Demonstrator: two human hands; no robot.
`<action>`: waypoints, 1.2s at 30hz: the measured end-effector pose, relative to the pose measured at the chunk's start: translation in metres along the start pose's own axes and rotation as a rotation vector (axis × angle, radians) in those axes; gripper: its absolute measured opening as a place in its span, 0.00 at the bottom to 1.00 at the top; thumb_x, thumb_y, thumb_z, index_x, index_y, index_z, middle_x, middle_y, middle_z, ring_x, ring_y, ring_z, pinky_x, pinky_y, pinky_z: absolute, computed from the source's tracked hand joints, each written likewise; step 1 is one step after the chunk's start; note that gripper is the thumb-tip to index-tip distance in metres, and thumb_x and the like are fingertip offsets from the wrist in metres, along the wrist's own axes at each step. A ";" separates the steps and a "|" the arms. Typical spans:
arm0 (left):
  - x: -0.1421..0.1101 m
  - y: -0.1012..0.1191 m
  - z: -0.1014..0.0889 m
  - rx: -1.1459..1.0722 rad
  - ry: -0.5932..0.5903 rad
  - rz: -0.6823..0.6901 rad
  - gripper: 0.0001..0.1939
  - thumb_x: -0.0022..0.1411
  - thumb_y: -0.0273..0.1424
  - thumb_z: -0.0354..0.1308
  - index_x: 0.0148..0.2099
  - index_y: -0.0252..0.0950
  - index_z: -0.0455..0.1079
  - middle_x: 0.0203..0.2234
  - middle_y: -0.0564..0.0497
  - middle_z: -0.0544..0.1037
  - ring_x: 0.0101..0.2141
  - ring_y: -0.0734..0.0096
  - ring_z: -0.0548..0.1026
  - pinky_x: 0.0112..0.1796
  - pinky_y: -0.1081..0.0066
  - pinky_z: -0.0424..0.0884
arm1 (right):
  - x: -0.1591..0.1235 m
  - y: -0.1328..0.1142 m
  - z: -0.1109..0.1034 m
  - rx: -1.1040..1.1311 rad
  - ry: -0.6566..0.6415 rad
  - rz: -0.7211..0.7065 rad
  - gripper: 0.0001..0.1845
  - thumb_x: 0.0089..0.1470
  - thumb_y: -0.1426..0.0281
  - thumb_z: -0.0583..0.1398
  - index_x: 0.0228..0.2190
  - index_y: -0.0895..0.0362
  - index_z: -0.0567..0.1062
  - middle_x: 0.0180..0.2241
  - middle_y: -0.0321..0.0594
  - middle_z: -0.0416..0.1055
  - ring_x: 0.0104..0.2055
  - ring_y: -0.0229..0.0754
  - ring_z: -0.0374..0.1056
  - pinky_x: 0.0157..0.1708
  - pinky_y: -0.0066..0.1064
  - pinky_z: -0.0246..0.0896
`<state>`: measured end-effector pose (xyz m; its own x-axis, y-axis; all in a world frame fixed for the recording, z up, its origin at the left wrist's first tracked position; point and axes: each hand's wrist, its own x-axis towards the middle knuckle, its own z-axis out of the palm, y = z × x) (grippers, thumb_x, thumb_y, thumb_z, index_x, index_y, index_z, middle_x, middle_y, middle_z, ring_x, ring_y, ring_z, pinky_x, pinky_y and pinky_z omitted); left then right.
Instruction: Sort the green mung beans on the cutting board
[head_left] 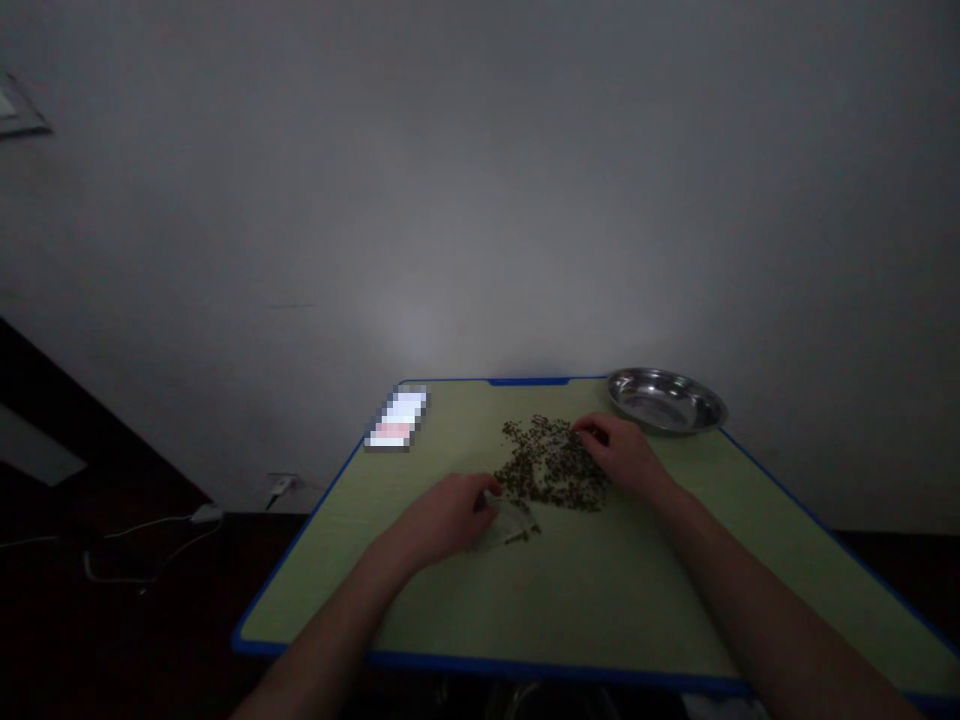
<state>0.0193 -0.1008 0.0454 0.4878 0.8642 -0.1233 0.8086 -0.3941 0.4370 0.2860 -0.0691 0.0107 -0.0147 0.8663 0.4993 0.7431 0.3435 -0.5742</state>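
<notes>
Many small dark brown-green pieces [555, 465], like dried buds or peppercorns, lie spread in a loose pile mid-table. At its left edge, my left hand [457, 510] is closed, fingers curled and thumb against them, on what looks like a clear plastic bag [504, 525]. A few of the pieces show in or beside the bag; I cannot tell which. My right hand [619, 450] rests at the pile's upper right edge, thumb and fingertips drawn together. Whatever sits between those fingertips is too small to make out.
A shiny steel bowl [666, 402] stands at the table's back right corner. On the left lies a phone [397, 418] with a lit, blurred screen. The pale green table [570, 610] has a blue rim and meets a grey wall. White cables [206, 515] hang at lower left.
</notes>
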 end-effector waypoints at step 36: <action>-0.024 -0.002 0.004 -0.059 -0.036 -0.008 0.18 0.57 0.33 0.50 0.48 0.37 0.70 0.30 0.50 0.77 0.29 0.70 0.71 0.32 0.70 0.62 | -0.001 0.001 0.000 -0.023 -0.041 0.002 0.10 0.51 0.74 0.56 0.32 0.57 0.78 0.30 0.42 0.77 0.32 0.43 0.72 0.35 0.33 0.63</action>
<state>0.0070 -0.1219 0.0438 0.4935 0.8552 -0.1584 0.7922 -0.3668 0.4877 0.2867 -0.0702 0.0100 -0.0402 0.8816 0.4703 0.7583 0.3334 -0.5603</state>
